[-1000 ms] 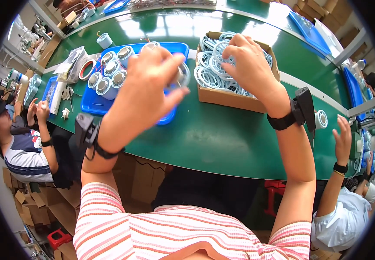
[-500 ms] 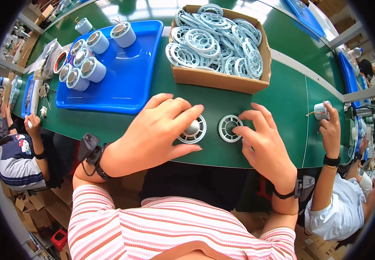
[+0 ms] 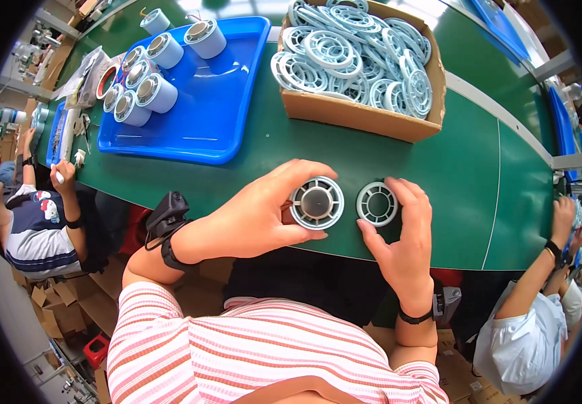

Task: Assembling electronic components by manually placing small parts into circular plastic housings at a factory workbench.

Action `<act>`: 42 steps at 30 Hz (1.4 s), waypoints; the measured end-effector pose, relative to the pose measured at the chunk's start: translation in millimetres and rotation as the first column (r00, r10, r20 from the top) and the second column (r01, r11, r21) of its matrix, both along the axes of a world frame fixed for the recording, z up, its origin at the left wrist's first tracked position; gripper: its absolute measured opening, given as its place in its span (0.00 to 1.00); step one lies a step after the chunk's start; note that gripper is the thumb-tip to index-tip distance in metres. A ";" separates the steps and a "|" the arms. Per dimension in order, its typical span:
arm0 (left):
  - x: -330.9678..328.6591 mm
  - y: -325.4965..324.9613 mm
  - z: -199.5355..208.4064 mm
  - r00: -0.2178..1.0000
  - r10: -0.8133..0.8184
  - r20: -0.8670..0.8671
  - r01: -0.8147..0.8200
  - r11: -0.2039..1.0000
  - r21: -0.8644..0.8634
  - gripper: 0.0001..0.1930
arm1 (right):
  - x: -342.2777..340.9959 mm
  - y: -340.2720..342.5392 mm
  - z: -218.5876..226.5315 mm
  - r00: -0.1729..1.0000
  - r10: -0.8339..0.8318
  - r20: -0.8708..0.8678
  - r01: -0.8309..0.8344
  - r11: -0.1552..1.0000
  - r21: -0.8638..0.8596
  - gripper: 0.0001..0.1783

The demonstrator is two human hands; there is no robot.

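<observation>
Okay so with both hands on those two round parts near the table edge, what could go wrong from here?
The white round grille ring under the right hand lies close to the green table's near edge, so a nudge might drop it. The left hand grips the pale cylindrical part with a grille cap from one side only; it may tip.

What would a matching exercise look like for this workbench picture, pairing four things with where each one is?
Things:
1. cylinder with ring cap
2. loose white ring
3. pile of white rings
4. pale blue cylinders

Places:
A. in the cardboard box
B. on the blue tray
C. on the green table, under the right hand and its fingers
D. gripped by the left hand

Pairs: 1-D, 2-C, 3-A, 4-B
</observation>
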State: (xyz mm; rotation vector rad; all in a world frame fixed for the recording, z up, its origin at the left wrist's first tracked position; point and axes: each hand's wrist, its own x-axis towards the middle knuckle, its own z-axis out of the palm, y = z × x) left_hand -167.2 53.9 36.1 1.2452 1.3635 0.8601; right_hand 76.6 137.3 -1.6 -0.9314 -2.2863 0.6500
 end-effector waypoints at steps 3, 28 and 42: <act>1.5 3.0 1.5 0.978 0.016 0.208 0.015 0.990 -0.143 0.33 | -3.5 -3.3 2.2 0.992 0.031 -0.126 -0.041 0.996 -0.081 0.44; -0.2 16.9 -11.8 0.914 -0.215 0.345 0.282 0.947 -0.157 0.34 | -20.0 -2.4 29.5 0.933 0.336 -0.129 -0.353 0.925 -0.141 0.39; -6.5 23.1 6.6 0.736 0.010 0.676 0.419 0.778 -0.468 0.37 | -7.4 -2.4 45.8 0.921 0.366 -0.136 -0.383 0.915 -0.128 0.39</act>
